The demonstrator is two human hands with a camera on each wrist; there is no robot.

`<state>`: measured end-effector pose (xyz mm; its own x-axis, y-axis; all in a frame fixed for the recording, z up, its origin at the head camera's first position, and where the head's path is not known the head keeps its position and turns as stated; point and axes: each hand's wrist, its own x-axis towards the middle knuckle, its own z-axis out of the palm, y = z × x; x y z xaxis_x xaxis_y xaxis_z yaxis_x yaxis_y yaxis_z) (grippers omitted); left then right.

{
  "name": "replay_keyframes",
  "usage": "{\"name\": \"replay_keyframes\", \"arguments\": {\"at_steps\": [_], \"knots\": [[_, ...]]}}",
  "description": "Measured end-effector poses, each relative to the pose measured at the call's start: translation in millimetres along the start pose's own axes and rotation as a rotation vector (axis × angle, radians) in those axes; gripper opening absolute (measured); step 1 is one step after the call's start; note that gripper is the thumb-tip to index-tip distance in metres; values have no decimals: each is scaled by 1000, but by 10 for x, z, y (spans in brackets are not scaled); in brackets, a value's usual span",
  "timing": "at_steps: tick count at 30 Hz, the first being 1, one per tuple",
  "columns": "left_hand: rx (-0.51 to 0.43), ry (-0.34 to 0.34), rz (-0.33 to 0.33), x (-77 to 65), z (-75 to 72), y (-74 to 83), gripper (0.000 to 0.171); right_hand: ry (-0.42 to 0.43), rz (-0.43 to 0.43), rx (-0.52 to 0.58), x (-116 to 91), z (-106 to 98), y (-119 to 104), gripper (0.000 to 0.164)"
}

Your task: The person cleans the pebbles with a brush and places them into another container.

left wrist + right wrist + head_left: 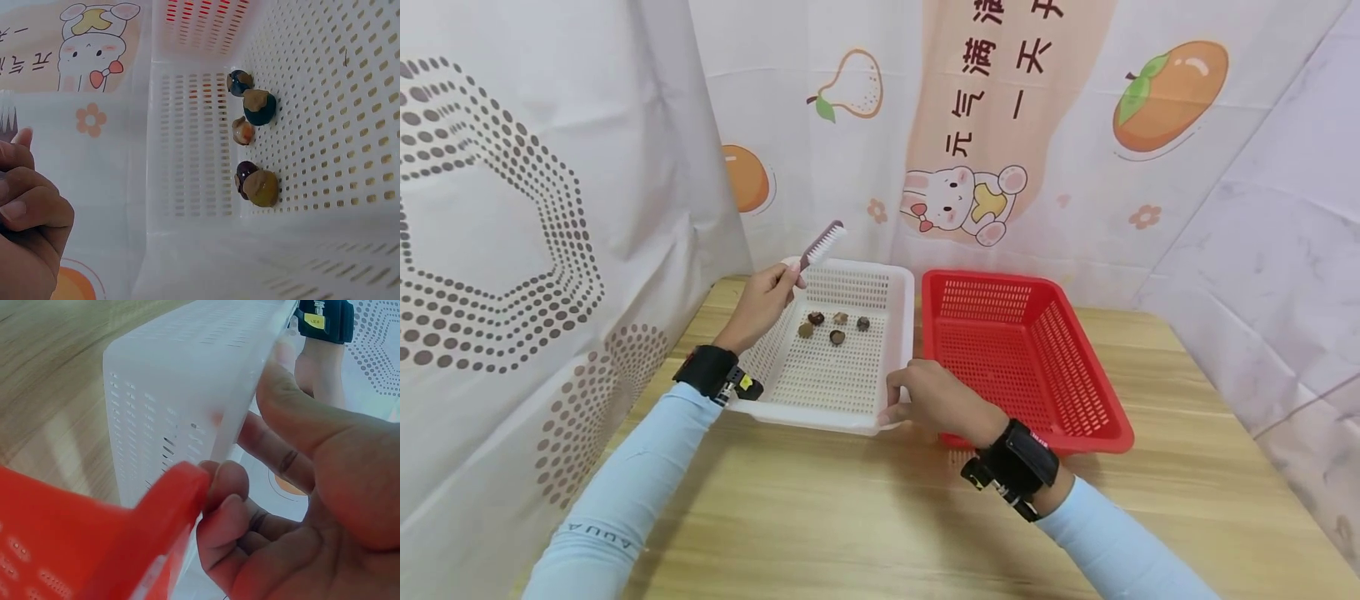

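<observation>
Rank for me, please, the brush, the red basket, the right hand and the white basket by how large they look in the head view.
1. Red basket and white basket: too alike to rank
2. Right hand
3. Brush

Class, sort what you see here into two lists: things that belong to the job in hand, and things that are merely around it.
Job:
- brush, in the left hand
- white basket, right hand on its rim
- five small roundish objects inside
- red basket, probably

Around it:
- table
- printed curtain
</observation>
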<state>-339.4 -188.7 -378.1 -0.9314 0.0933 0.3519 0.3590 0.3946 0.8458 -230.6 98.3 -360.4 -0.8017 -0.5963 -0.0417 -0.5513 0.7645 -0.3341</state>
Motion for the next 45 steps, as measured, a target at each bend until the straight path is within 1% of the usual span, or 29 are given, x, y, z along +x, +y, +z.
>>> {"name": "replay_keyframes", "arguments": {"at_steps": [4, 7, 11, 15, 18, 21, 25, 28, 30, 32, 34, 37, 42, 45], "knots": [[-19, 5, 23, 56, 32, 48, 45, -9, 1, -1, -5, -7, -2, 23], [-42, 3, 47, 98, 57, 77, 46, -10, -22, -20, -8, 0, -5, 22], [-52, -7, 51, 125, 89, 103, 45, -13, -52, -29, -18, 6, -10, 21], [-47, -14, 65, 159, 123, 123, 45, -29, -49, -32, -34, -18, -25, 22], [-59, -6, 74, 179, 157, 120, 44, -41, -54, -40, -44, -27, -24, 24], [-70, 3, 65, 165, 180, 107, 44, -38, -68, -33, -47, -24, -21, 25], [-63, 4, 36, 131, 208, 53, 47, -40, -82, -25, -35, -24, -20, 24], [-54, 2, 38, 138, 233, 28, 48, -71, -63, -26, -1, -56, -31, 21], [-62, 4, 45, 149, 244, 26, 48, -89, -34, -15, 58, -80, -41, 20], [-60, 11, 49, 158, 223, 41, 48, -80, -17, -5, 163, -99, -60, 22], [-62, 18, 44, 157, 199, 60, 48, -54, -9, 3, 291, -99, -71, 23], [-52, 13, 25, 151, 167, 76, 46, -21, -20, -20, 489, -60, -62, 22], [-27, -5, 6, 142, 123, 69, 43, -28, -43, -68, 760, -13, -57, 20], [-20, -7, -1, 131, 88, 67, 41, -53, -15, -63, 879, -19, -74, 19]]}}
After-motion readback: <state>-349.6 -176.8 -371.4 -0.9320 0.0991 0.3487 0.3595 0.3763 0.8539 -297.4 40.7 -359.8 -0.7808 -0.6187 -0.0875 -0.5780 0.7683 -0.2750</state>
